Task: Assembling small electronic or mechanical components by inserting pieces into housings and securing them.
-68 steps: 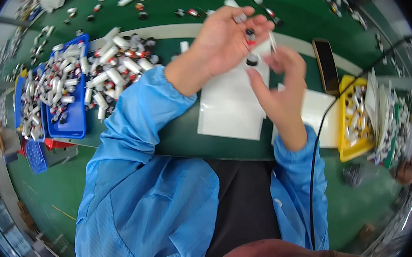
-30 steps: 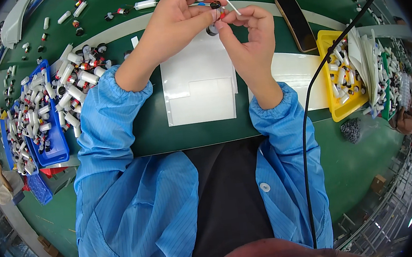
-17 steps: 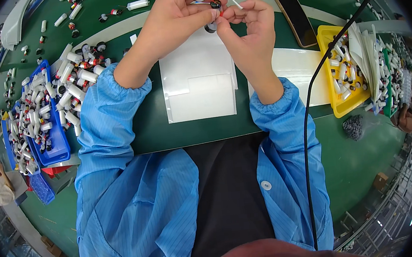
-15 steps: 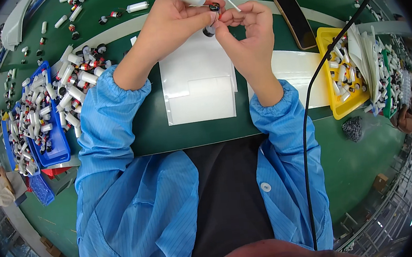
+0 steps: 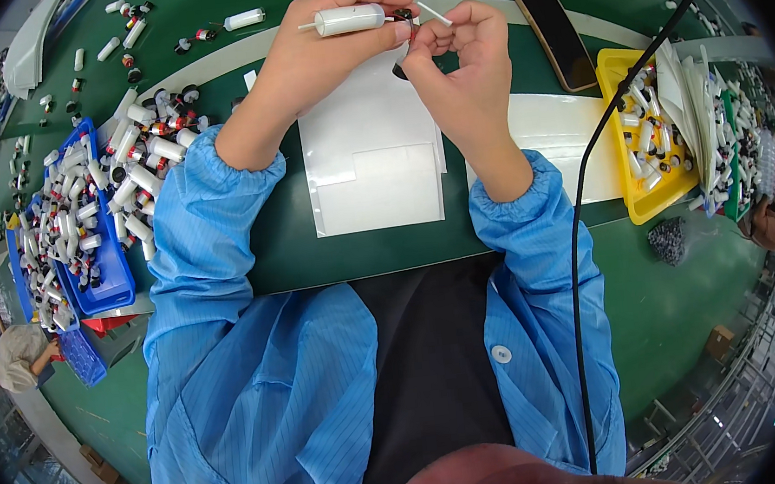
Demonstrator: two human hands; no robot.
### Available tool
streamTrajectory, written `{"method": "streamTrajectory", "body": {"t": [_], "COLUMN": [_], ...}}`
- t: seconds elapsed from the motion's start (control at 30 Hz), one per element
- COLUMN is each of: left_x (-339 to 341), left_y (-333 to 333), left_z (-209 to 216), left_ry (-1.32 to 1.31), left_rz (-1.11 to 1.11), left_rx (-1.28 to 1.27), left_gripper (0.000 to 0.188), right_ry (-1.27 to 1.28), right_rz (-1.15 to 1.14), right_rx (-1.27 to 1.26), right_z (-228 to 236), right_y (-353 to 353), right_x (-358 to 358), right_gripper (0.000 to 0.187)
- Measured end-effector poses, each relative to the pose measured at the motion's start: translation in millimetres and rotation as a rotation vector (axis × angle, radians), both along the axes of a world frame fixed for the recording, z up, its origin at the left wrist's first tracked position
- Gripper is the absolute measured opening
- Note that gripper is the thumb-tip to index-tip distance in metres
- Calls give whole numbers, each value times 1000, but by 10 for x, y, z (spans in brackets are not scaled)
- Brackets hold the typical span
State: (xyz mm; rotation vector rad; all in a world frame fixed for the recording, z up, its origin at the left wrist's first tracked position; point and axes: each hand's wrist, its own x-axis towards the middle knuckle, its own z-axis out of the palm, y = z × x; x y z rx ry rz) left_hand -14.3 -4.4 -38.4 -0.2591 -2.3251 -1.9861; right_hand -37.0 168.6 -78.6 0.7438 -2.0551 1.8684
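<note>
My left hand (image 5: 318, 57), fingers closed, grips a small translucent white cylinder (image 5: 349, 20) lying sideways, with a thin stem at its left end. By its fingertips, at the cylinder's right end, is a small black part (image 5: 403, 15). My right hand (image 5: 474, 70) is closed close beside it, with a thin white stick (image 5: 434, 13) slanting up from its fingers. Its thumb and forefinger meet near the black part; what they pinch is partly hidden. Below the hands, white sheets (image 5: 379, 201) in a clear sleeve lie on the green table.
Blue trays (image 5: 117, 291) and a heap of white cylinders with black and red ends (image 5: 137, 163) are at the left. A phone (image 5: 556, 39) and a yellow tray (image 5: 645, 208) of similar parts lie right. A black cable (image 5: 578, 224) hangs across the right side. Another person (image 5: 21, 357) is at far left.
The white cylinder has swung from a slant to nearly level in my left hand, and moved slightly down. My right hand has barely shifted. The person at far left has moved.
</note>
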Motion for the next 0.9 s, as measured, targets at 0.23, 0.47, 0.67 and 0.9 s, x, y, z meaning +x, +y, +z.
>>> {"method": "streamTrajectory", "body": {"t": [0.23,0.47,0.67,0.9], "left_x": [-15,-9,13,11], "left_y": [-50,-38,-44,-27], "left_z": [-10,-1,-2,-4], "left_ry": [-110,-58,-33,-76], "left_rz": [-67,-87,-101,-92], "left_rx": [76,32,-35,-9], "left_gripper": [29,29,30,29], "right_ry": [-237,-529,-543,-499], "right_rz": [262,446,374,324], "right_rx": [-295,-251,-206,-164], "right_z": [181,184,167,136], "right_y": [193,297,233,222], "right_x": [-156,-185,-170,-150], "right_gripper": [16,11,11,14]}}
